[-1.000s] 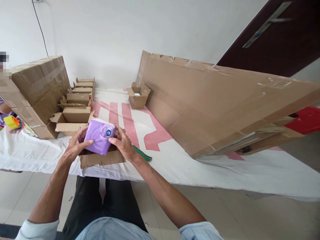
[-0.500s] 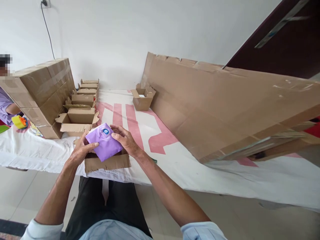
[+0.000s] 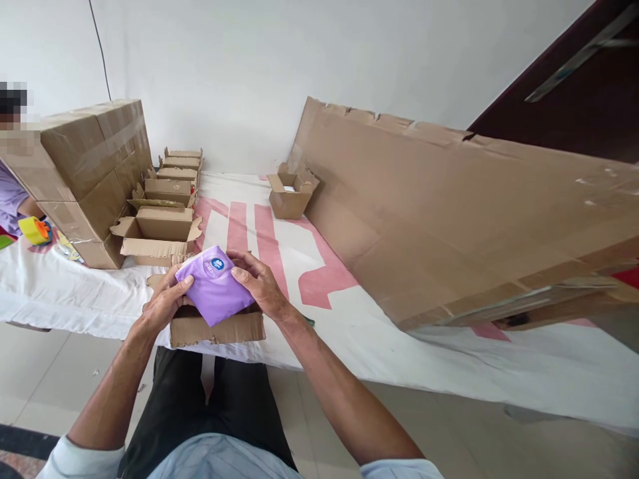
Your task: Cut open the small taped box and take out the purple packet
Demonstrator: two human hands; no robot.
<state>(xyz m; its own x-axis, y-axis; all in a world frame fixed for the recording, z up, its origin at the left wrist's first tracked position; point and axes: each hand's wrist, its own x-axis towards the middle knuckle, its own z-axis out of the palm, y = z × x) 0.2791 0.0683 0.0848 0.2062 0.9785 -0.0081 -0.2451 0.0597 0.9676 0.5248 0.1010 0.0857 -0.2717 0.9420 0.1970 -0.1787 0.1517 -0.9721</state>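
Note:
A soft purple packet [image 3: 219,293] with a blue round logo is held up between my two hands, tilted with one corner pointing toward me. My left hand [image 3: 167,296] grips its left edge, thumb on the front face. On the opposite side, my right hand [image 3: 260,285] pinches the upper right edge, its thumb on the front near the logo. Directly beneath the packet is an open cardboard box [image 3: 217,331] at the table's front edge; the packet and my hands hide most of its inside.
Several open small boxes [image 3: 162,226] line up at the left, beside a stack of taped cartons [image 3: 94,173]. Another small box [image 3: 291,196] stands near a large leaning cardboard sheet [image 3: 424,219]. A yellow tape roll [image 3: 34,230] lies far left, near a person's arm [image 3: 30,207].
The view has shifted slightly. Both hands still hold the purple packet over the box, with its upper edge turned a little.

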